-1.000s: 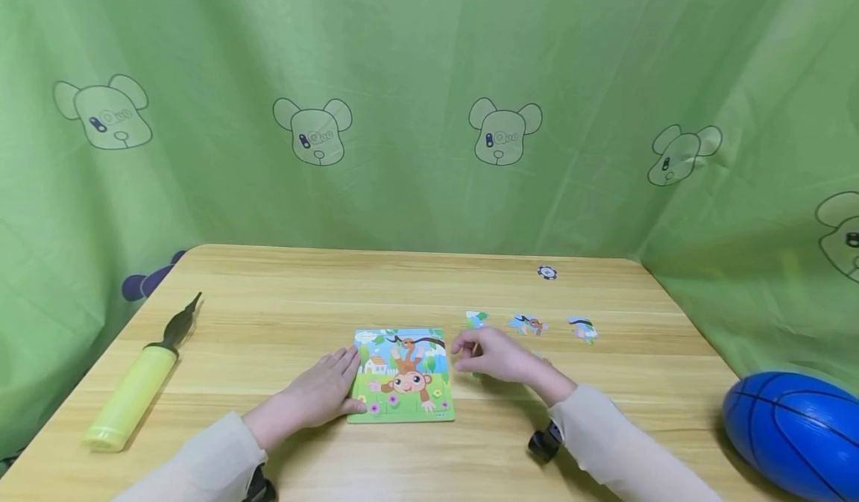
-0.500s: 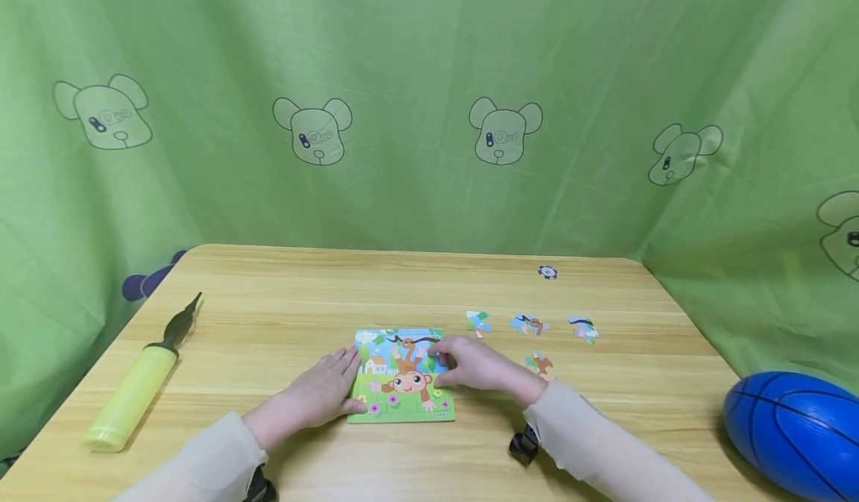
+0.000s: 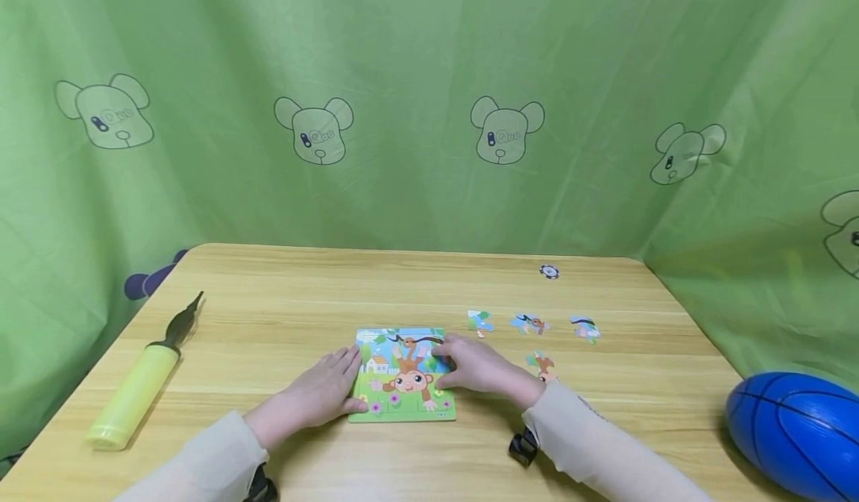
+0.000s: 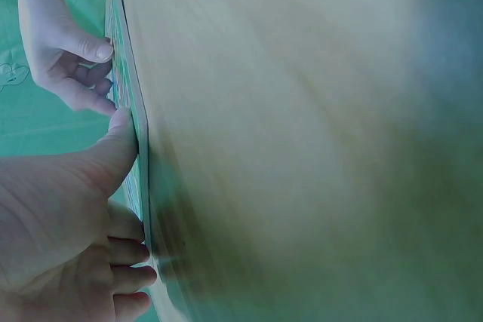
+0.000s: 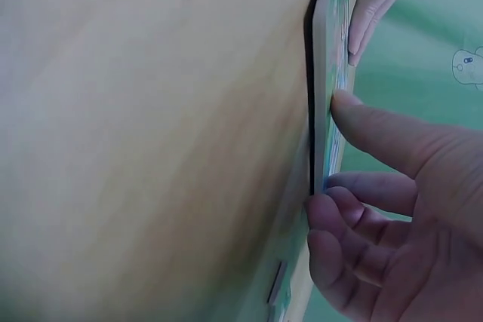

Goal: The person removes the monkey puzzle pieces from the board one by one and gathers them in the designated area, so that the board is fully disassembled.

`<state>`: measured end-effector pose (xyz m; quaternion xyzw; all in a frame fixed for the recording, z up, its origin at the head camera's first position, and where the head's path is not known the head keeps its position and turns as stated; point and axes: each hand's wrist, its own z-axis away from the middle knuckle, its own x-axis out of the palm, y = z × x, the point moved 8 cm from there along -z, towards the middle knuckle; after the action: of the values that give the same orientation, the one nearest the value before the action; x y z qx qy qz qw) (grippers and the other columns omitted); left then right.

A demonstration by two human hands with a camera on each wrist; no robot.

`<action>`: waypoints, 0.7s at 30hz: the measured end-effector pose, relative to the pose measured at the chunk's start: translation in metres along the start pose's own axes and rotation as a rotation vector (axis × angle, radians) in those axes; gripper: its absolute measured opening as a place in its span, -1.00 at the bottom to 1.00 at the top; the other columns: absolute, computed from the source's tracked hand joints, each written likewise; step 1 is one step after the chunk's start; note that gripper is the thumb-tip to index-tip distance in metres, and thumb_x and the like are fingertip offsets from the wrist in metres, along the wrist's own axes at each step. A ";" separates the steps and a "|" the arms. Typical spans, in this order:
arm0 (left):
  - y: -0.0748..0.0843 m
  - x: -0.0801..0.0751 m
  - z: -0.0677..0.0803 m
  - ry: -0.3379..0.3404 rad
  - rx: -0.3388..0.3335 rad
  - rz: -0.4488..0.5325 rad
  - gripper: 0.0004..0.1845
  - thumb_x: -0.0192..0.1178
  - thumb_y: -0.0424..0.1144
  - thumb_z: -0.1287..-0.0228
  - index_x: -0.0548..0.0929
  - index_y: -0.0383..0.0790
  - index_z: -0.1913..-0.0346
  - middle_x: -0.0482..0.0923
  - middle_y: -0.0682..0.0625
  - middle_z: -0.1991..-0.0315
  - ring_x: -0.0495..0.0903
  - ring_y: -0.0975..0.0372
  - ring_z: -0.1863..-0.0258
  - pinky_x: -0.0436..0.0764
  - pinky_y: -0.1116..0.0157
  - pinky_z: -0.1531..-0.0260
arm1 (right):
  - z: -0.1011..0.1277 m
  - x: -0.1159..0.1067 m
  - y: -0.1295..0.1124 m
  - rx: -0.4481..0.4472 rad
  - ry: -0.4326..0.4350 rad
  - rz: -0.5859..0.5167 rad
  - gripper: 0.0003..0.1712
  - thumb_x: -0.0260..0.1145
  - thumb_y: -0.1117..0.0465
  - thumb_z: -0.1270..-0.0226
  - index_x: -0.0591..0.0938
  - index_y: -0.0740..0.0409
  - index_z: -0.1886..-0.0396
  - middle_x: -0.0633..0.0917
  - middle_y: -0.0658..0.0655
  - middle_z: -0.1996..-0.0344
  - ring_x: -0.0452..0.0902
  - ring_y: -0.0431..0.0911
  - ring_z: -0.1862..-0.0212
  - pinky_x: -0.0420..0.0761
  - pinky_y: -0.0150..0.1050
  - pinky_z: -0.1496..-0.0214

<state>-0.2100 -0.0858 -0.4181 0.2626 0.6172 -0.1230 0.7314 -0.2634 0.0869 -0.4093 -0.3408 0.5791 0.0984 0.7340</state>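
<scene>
left hand [image 3: 321,393]: fingers straight, flat on the left edge of the monkey puzzle board [image 3: 405,375], steadying it; holds nothing.
right hand [image 3: 478,367]: fingers bent, tips pressing the board's right side; can't tell if a piece is under them.
puzzle board: lies flat on the wooden table [image 3: 302,315], between both hands, touching both.
progress: picture looks mostly filled in, judging from the head view; spot under right fingertips hidden.
left to place: four loose puzzle pieces, one [image 3: 542,366] just beside the right wrist, three in a row beyond the right hand [image 3: 479,321] [image 3: 529,324] [image 3: 585,328].
around: yellow air pump [image 3: 137,391] well left of left hand; blue ball [image 3: 798,431] far right of right arm; small round chip [image 3: 549,271] beyond the pieces; green curtain [image 3: 429,107] behind.
in the way: nothing between right hand and loose pieces.
</scene>
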 end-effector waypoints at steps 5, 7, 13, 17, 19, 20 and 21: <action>0.000 0.000 0.000 -0.001 -0.004 0.008 -0.13 0.10 0.11 -0.20 0.16 -0.59 -0.28 0.03 -0.38 -0.33 0.05 -0.16 -0.31 0.08 0.01 -0.28 | 0.001 -0.001 -0.001 -0.014 0.028 0.028 -0.44 0.45 0.06 -0.01 0.60 0.26 0.00 0.41 -0.06 0.40 0.27 -0.16 0.43 0.30 -0.33 0.49; 0.000 0.000 0.000 0.000 -0.003 0.008 -0.13 0.10 0.11 -0.20 0.16 -0.60 -0.28 0.04 -0.39 -0.33 0.05 -0.16 -0.31 0.08 0.01 -0.28 | 0.001 -0.001 -0.001 -0.019 0.034 0.033 -0.45 0.46 0.07 -0.01 0.61 0.25 0.01 0.43 -0.06 0.38 0.27 -0.17 0.42 0.32 -0.33 0.48; 0.000 0.000 -0.001 0.003 0.001 0.003 -0.13 0.11 0.10 -0.20 0.16 -0.60 -0.28 0.04 -0.39 -0.33 0.06 -0.16 -0.30 0.09 0.01 -0.27 | 0.000 -0.002 -0.001 -0.019 0.045 0.015 -0.51 0.47 0.11 0.01 0.61 0.23 0.07 0.46 -0.04 0.36 0.31 -0.17 0.39 0.39 -0.31 0.42; -0.001 0.000 -0.001 0.001 -0.002 0.007 -0.14 0.11 0.10 -0.21 0.16 -0.59 -0.28 0.04 -0.38 -0.33 0.05 -0.16 -0.31 0.08 0.01 -0.28 | -0.001 -0.002 0.000 -0.016 0.046 -0.002 -0.52 0.48 0.10 0.02 0.60 0.21 0.10 0.44 -0.04 0.37 0.31 -0.16 0.39 0.39 -0.29 0.41; -0.001 0.001 -0.001 -0.001 -0.003 0.007 -0.14 0.11 0.10 -0.21 0.16 -0.59 -0.28 0.04 -0.38 -0.33 0.05 -0.16 -0.31 0.08 0.02 -0.28 | -0.002 -0.002 0.001 -0.020 0.047 -0.005 -0.52 0.48 0.09 0.03 0.59 0.20 0.11 0.43 -0.03 0.36 0.31 -0.15 0.38 0.39 -0.28 0.41; -0.001 0.001 -0.001 -0.002 -0.004 0.007 -0.14 0.11 0.10 -0.21 0.16 -0.59 -0.28 0.04 -0.38 -0.33 0.05 -0.16 -0.31 0.08 0.01 -0.28 | -0.002 -0.002 0.001 -0.023 0.048 -0.006 -0.53 0.49 0.09 0.03 0.59 0.19 0.12 0.43 -0.03 0.35 0.31 -0.15 0.38 0.39 -0.28 0.40; -0.001 0.001 -0.001 -0.002 -0.003 0.006 -0.13 0.11 0.10 -0.20 0.16 -0.59 -0.28 0.04 -0.38 -0.33 0.05 -0.16 -0.31 0.08 0.01 -0.28 | -0.002 -0.002 0.001 -0.027 0.049 -0.006 -0.53 0.49 0.09 0.03 0.58 0.18 0.13 0.43 -0.03 0.34 0.31 -0.15 0.37 0.40 -0.28 0.39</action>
<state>-0.2108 -0.0858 -0.4194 0.2631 0.6160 -0.1200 0.7327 -0.2662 0.0866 -0.4080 -0.3548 0.5946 0.0956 0.7152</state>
